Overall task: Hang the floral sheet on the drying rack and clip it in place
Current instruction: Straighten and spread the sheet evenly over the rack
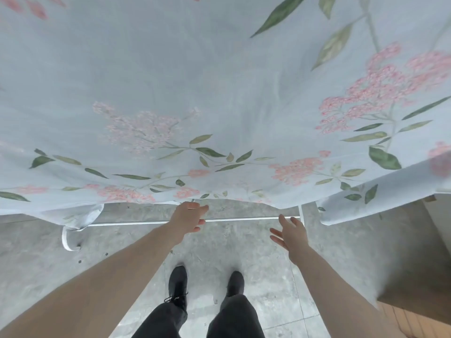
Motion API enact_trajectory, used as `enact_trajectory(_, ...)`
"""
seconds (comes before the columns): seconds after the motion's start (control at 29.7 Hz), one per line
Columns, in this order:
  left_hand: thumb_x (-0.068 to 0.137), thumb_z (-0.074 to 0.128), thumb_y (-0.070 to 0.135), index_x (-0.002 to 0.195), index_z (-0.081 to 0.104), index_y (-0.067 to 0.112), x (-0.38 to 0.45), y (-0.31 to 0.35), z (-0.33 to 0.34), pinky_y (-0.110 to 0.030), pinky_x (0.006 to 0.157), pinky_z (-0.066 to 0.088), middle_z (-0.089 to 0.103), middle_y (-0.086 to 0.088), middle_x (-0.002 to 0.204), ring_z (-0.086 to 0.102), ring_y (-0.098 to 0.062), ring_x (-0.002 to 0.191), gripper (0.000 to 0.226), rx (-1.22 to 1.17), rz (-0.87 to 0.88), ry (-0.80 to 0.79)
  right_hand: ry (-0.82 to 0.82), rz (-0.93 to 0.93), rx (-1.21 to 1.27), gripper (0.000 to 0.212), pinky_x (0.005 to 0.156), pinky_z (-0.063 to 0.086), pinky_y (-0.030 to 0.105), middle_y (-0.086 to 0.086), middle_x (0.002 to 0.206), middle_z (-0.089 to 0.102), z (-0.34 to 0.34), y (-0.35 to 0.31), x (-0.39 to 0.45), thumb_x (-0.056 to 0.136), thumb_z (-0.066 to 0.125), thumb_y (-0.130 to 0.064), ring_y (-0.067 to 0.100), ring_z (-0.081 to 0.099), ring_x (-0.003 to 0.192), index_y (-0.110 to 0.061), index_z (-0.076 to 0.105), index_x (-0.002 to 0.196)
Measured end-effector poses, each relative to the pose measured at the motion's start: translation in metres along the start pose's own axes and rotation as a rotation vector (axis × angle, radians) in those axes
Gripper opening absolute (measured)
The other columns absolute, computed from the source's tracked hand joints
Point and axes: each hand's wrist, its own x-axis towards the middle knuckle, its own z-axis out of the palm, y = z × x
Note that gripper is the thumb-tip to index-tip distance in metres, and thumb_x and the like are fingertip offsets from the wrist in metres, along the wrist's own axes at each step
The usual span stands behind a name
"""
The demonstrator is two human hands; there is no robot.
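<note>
The floral sheet (195,93), pale blue with pink blossoms and green leaves, spreads over the top of the drying rack and fills the upper part of the head view. Its near hem hangs just past my hands. Below the hem a white bar of the drying rack (244,219) runs left to right. My left hand (189,215) reaches forward, its fingers at the sheet's hem above that bar; a grip does not show. My right hand (290,234) hovers near the bar's right end, fingers spread and holding nothing. No clip is visible.
I stand on a grey stone floor (122,252), my black shoes (178,285) just behind the rack. A white curved rack foot (67,240) shows at lower left. A brown cabinet or box (419,264) stands at the right.
</note>
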Motion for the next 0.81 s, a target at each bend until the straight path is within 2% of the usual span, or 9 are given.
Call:
enact_trajectory(0.13,0.095,0.072,0.034,0.14,0.053,0.014,0.014,0.004,0.02,-0.03,0.071,0.06,0.067,-0.005,0.119,0.074,-0.02,0.098,0.053,-0.059,-0.035,0.047,0.02,0.0,-0.028,0.072,0.09,0.059,0.045,0.012,0.148,0.05,-0.017,-0.006,0.031,0.103,0.062,-0.023,0.031,0.071,0.104,-0.019,0.021,0.162)
enact_trajectory(0.27,0.096,0.072,0.032,0.145,0.048,0.011,0.021,0.006,0.047,-0.029,0.071,0.059,0.065,-0.007,0.116,0.07,-0.019,0.095,0.059,-0.117,-0.064,0.09,-0.021,-0.012,-0.086,0.064,0.101,0.054,0.048,0.012,0.142,0.051,-0.032,-0.02,0.064,0.105,0.058,-0.019,0.034,0.065,0.116,-0.014,0.024,0.16)
enact_trajectory(0.3,0.096,0.072,0.031,0.147,0.047,0.01,0.023,0.004,0.056,-0.031,0.075,0.059,0.065,-0.006,0.112,0.07,-0.02,0.095,0.061,-0.125,-0.077,0.103,-0.038,-0.023,-0.116,0.06,0.101,0.054,0.048,0.013,0.139,0.053,-0.037,-0.022,0.075,0.106,0.057,-0.017,0.035,0.064,0.115,-0.012,0.027,0.158)
enact_trajectory(0.4,0.096,0.072,0.032,0.152,0.043,0.008,0.029,-0.002,0.085,-0.033,0.08,0.06,0.065,-0.005,0.109,0.07,-0.022,0.098,0.067,-0.12,-0.109,0.132,-0.027,-0.038,-0.204,0.061,0.085,0.058,0.048,0.024,0.139,0.056,-0.052,-0.029,0.102,0.099,0.065,-0.017,0.035,0.065,0.101,-0.012,0.034,0.152)
enact_trajectory(0.54,0.096,0.072,0.034,0.155,0.038,0.008,0.043,-0.008,0.123,-0.03,0.074,0.061,0.063,-0.001,0.108,0.07,-0.019,0.098,0.073,-0.146,-0.149,0.144,-0.026,-0.054,-0.26,0.066,0.077,0.058,0.044,0.022,0.142,0.054,-0.064,-0.034,0.134,0.095,0.072,-0.023,0.04,0.065,0.113,-0.012,0.038,0.15)
enact_trajectory(0.64,0.095,0.073,0.036,0.158,0.032,0.009,0.056,-0.01,0.147,-0.031,0.075,0.063,0.061,0.001,0.109,0.071,-0.017,0.1,0.08,-0.187,-0.177,0.159,0.003,-0.077,-0.264,0.072,0.084,0.06,0.042,0.009,0.152,0.048,-0.065,-0.029,0.156,0.091,0.078,-0.029,0.032,0.062,0.121,-0.013,0.04,0.15)
enact_trajectory(0.71,0.093,0.076,0.035,0.159,0.028,0.01,0.068,-0.013,0.158,-0.033,0.079,0.064,0.062,0.002,0.11,0.071,-0.017,0.102,0.086,-0.241,-0.201,0.162,0.013,-0.084,-0.292,0.062,0.085,0.061,0.042,0.005,0.144,0.055,-0.064,-0.023,0.174,0.089,0.078,-0.03,0.029,0.064,0.117,-0.009,0.05,0.14)
enact_trajectory(0.74,0.091,0.079,0.033,0.16,0.024,0.011,0.071,-0.014,0.158,-0.035,0.084,0.064,0.062,0.002,0.11,0.071,-0.017,0.102,0.091,-0.279,-0.21,0.155,0.015,-0.1,-0.325,0.05,0.085,0.062,0.045,0.006,0.133,0.063,-0.062,-0.022,0.175,0.09,0.077,-0.03,0.027,0.068,0.106,-0.006,0.058,0.13)
enact_trajectory(0.81,0.088,0.083,0.02,0.162,0.014,0.013,0.089,-0.015,0.166,-0.038,0.09,0.062,0.066,-0.003,0.112,0.072,-0.018,0.105,0.101,-0.37,-0.189,0.12,0.073,-0.145,-0.395,0.027,0.085,0.061,0.057,0.016,0.1,0.074,-0.06,-0.017,0.188,0.092,0.071,-0.033,0.029,0.07,0.08,-0.006,0.07,0.095)
